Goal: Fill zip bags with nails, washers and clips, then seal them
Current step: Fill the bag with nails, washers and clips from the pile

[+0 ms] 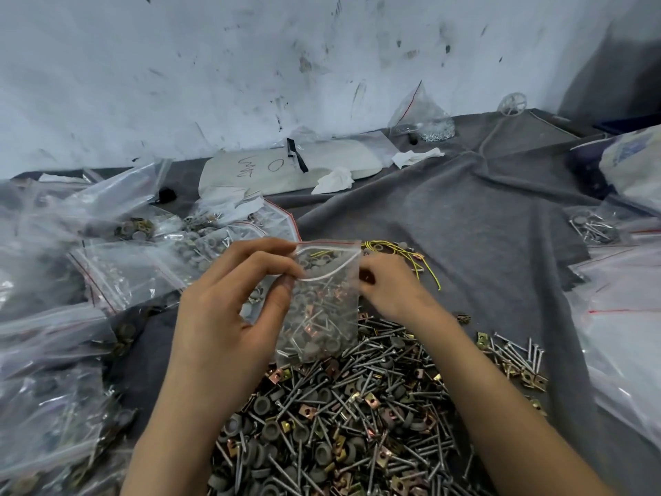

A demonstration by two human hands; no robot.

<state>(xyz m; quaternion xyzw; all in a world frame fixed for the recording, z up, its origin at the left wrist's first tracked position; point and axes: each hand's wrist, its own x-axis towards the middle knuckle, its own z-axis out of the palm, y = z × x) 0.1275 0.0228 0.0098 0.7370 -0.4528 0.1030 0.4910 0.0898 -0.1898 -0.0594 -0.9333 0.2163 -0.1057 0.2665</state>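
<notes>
Left hand (229, 302) and right hand (390, 288) each pinch an edge of the open zip bag (322, 316).

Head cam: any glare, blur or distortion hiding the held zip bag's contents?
Head view: soft even light; clear red-striped zip bag in left hand and right hand is sharp, contents readable; edges bend; sheen whitens filled plastic bags at left.

The fingers of the right hand (388, 288) are hidden behind the bag (322, 316). The pile (357, 424) is cut off by the bottom edge. The filled bags (53, 417) at left are blurred.
</notes>
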